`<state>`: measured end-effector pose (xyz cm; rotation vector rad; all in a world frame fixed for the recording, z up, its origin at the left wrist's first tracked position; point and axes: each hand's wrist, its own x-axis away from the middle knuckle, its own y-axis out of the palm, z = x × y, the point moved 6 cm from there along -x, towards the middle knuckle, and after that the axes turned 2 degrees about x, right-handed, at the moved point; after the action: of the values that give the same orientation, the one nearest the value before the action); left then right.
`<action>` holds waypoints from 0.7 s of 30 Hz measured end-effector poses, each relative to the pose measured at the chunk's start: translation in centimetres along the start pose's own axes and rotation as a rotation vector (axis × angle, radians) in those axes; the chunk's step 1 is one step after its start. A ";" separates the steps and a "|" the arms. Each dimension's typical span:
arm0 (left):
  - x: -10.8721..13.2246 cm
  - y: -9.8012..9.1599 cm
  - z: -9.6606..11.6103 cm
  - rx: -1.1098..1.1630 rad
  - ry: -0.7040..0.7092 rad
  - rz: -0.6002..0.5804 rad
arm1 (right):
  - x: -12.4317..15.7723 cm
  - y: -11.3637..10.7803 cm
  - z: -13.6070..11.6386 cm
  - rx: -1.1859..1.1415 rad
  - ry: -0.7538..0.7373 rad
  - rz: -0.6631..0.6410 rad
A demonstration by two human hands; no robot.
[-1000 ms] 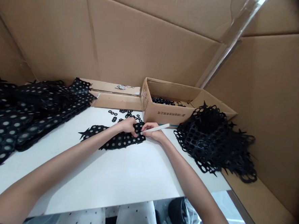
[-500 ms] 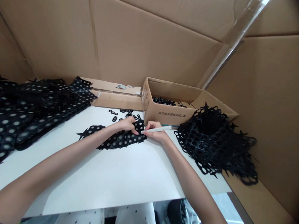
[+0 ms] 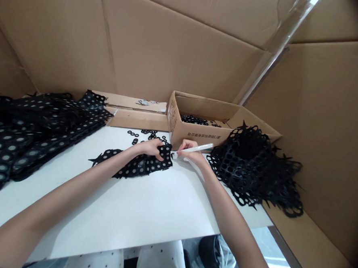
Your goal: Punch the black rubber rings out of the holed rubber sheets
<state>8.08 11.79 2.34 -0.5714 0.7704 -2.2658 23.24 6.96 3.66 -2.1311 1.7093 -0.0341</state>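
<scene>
A black rubber sheet [image 3: 131, 165] full of round holes lies on the white table [image 3: 138, 212]. My left hand [image 3: 150, 147] presses down on the sheet's far right corner, fingers curled over it. My right hand [image 3: 189, 152] is closed round a thin white stick [image 3: 196, 148], whose tip rests at the sheet's right edge. Several small black rings [image 3: 145, 134] lie loose just beyond my hands.
An open cardboard box [image 3: 197, 133] with black rings inside stands behind my hands. To the right lies a heap of emptied black mesh [image 3: 256, 167]. A big pile of black sheets [image 3: 30, 129] covers the left side. Cardboard walls enclose the table.
My right hand has drawn slightly away from the sheet's corner, and the stick now points more level. The left hand stays on the sheet.
</scene>
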 end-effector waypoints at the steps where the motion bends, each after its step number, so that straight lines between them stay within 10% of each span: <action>1: 0.0 0.0 0.1 -0.013 0.013 -0.005 | 0.0 -0.2 0.0 0.013 0.001 0.004; 21: 0.3 0.2 0.0 -0.017 -0.008 0.001 | -0.3 0.5 1.0 0.106 0.001 -0.036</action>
<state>7.97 11.46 2.20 -0.5871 0.7871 -2.2566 23.00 7.50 2.63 -2.0840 1.6321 -0.1331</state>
